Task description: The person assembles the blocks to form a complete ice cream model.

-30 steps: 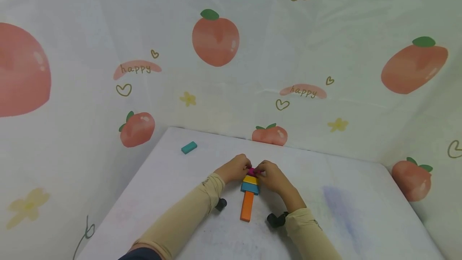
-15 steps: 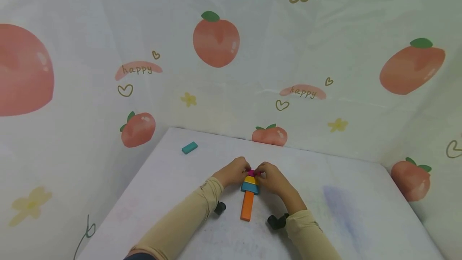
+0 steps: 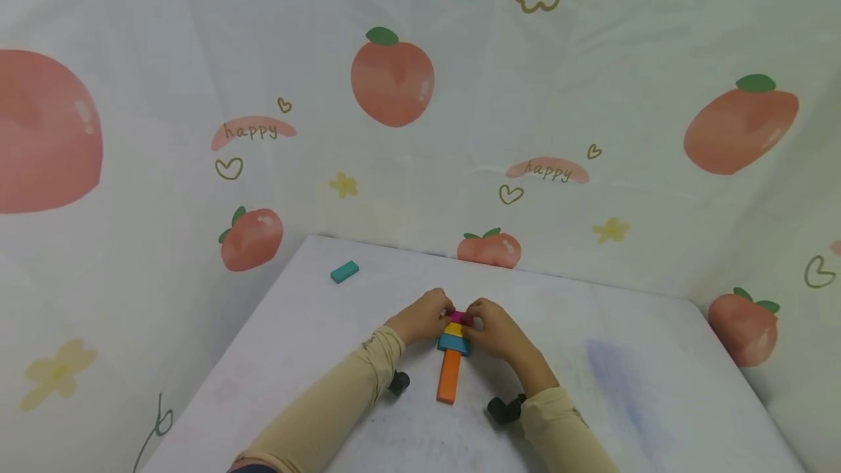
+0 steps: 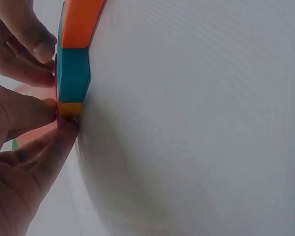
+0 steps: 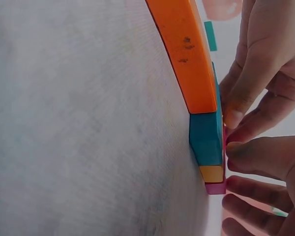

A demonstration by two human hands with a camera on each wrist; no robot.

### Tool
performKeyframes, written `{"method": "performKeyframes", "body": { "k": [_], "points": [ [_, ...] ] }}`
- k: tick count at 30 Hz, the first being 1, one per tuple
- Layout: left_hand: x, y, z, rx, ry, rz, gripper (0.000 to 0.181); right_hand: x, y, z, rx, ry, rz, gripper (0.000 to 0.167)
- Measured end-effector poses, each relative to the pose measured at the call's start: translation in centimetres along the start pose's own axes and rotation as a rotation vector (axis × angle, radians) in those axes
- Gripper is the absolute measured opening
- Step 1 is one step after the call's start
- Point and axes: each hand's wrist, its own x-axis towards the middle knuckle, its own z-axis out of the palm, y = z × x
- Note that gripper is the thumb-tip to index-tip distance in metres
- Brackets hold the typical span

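A column of coloured blocks lies flat on the white table. Nearest the person is the long orange block (image 3: 449, 378), then a blue trapezoid block (image 3: 453, 344) and a smaller yellow block (image 3: 453, 329). At the far end is a magenta block (image 3: 458, 317), partly covered by fingertips. My left hand (image 3: 423, 315) pinches its left side. From the right, my right hand (image 3: 497, 329) grips the same block, its fingers also close to the yellow one. The right wrist view shows the orange block (image 5: 184, 59) touching the blue one (image 5: 206, 140).
A teal rectangular block (image 3: 344, 272) lies apart at the table's far left. Black wrist cameras (image 3: 504, 409) hang beneath both forearms. A white curtain (image 3: 447, 79) printed with peaches stands behind the table (image 3: 578, 385).
Both hands stay at the magenta block, with only small finger shifts. More of that block shows between the fingertips. The head view has tilted slightly upward.
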Motion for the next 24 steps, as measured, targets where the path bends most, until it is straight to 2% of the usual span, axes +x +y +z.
{"method": "performKeyframes", "body": {
  "k": [6, 12, 19, 24],
  "points": [
    [-0.5, 0.2, -0.4, 0.014, -0.004, -0.007, 0.018, -0.6, -0.2, -0.1, -0.020, -0.005, -0.026, 0.013],
    [-1.1, -0.2, -1.0, -0.006, -0.025, -0.071, 0.022, -1.1, -0.3, -0.2, -0.006, -0.034, -0.062, 0.021],
    [-2.4, -2.0, -2.3, -0.038, -0.009, -0.178, 0.026, -1.3, -0.1, -0.1, -0.016, -0.051, -0.055, 0.025],
    [-3.8, -3.8, -3.9, -0.023, 0.066, -0.216, 0.023, -1.3, 0.1, 0.0, -0.018, -0.055, -0.074, 0.026]
  ]
}}
